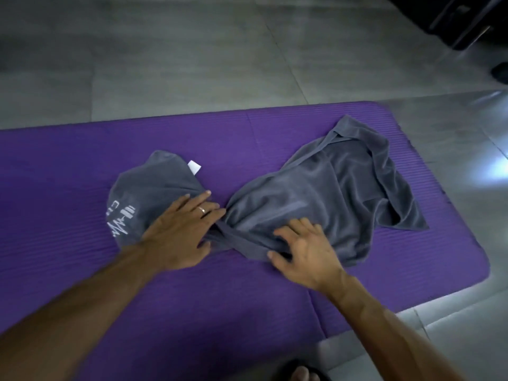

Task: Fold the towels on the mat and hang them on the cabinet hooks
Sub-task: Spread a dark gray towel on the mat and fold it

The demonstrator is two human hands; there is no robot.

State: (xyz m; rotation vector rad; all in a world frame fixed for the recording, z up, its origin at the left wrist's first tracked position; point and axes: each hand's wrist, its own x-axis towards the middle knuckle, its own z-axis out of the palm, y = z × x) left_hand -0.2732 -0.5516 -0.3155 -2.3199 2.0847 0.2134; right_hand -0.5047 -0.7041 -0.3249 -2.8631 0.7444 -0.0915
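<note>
**Two Hands on a Bunched-Up Towel**

A gray towel (pixel 316 199) lies on the purple mat (pixel 82 188). It is not flat. It is pinched thin in the middle, like a bow, and both ends spread out wide. The end with the white writing (pixel 121 215) and the little white tag (pixel 194 167) lies toward the long part of the mat. The other end is rumpled and lies close to the mat's rounded end.

The person bends over the mat with both arms out. The left hand (pixel 181 229) lies on the towel just beside the thin middle, on the side with the writing. Its fingers are straight and spread, and it has a ring on. It looks like it is pressing the towel down, not grabbing it. I think that is to keep that end from sliding.

The right hand (pixel 302 248) is on the edge of the towel nearest the person, on the rumpled side. Its fingers are bent. The thumb sits at the towel's edge. It may be pinching the cloth, but I cannot tell for sure.

So the towel lies under and between both hands, and the thin middle part is right between them. I think the person wants to pull the towel flat first, because a bunched towel will not fold well. No fold is made yet, and I see no hooks here.

A bare toe (pixel 301 373) peeks in just off the near edge of the mat, on the gray floor (pixel 165 64).
</note>
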